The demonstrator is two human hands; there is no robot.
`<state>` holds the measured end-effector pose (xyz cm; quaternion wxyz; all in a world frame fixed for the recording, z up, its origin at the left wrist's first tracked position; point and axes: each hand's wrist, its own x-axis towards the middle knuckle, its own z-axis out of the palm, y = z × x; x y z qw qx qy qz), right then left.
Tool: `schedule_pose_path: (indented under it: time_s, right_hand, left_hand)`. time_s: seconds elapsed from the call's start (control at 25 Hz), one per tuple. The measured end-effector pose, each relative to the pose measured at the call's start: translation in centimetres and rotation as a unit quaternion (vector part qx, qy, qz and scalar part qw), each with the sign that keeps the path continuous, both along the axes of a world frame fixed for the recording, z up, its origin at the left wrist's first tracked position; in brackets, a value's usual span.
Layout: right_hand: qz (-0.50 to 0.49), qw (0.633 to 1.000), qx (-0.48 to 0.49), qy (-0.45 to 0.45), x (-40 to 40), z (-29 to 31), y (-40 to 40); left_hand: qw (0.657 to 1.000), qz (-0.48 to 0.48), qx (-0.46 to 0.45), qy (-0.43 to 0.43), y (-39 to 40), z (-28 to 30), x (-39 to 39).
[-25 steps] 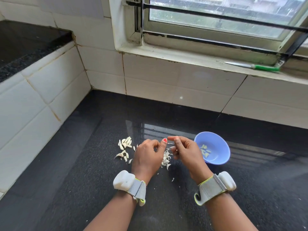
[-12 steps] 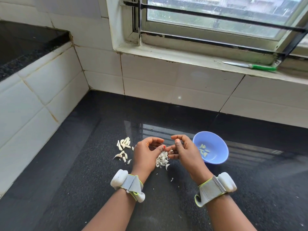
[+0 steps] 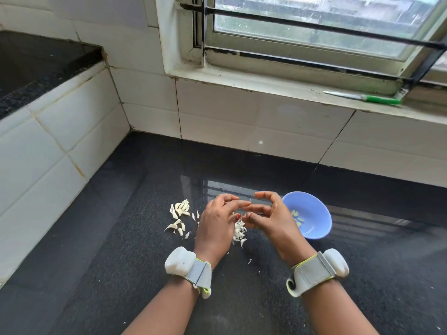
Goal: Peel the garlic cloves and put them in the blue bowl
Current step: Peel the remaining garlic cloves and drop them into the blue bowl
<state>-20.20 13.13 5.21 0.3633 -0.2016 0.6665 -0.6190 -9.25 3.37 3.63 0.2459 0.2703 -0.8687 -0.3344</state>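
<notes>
**A:** What fills your view, biggest first?

**B:** I see the black counter [image 3: 121, 262] across the whole lower frame, white tiled wall [image 3: 217, 112] behind it, and a window ledge at one o'clock with a green-handled knife [image 3: 362, 97] lying on it.

**A:** And the bowl?

**B:** The blue bowl [image 3: 314, 228] sits on the counter at three o'clock from the hands, touching or just behind my right hand [image 3: 273, 221]. A few pale peeled cloves [image 3: 297, 217] lie inside it.

**A:** The hands?

**B:** My left hand [image 3: 215, 226] and the right one meet fingertip to fingertip at the centre. Both are loosely curled, thumbs and forefingers pinched together over something small between them; I cannot tell whether it is a clove or only skin. Each wrist wears a grey strap with a white pod.

**A:** The garlic still to do?

**B:** Unpeeled cloves [image 3: 180, 210] are scattered at nine o'clock from the left hand, near it but apart. A little heap of papery peelings [image 3: 239, 234] lies directly under the pinching fingers, with a couple of flakes at six o'clock.
</notes>
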Motion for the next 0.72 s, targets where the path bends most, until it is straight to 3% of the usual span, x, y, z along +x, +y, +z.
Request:
schedule_pose_path:
  time_s: [0.16, 0.36, 0.72]
  right_hand:
    - [0.025, 0.994, 0.023, 0.102, 0.0, 0.2, 0.0]
    - [0.03, 0.982, 0.048, 0.182, 0.1, 0.7, 0.1]
    - [-0.047, 0.984, 0.067, 0.159, -0.8, 1.1, 0.7]
  left_hand:
    - [0.998, 0.019, 0.053, 0.038, -0.1, -0.1, 0.0]
    - [0.962, -0.018, 0.256, 0.092, 0.1, 0.6, 0.2]
    - [0.973, 0.059, 0.21, 0.071, -0.2, 0.2, 0.4]
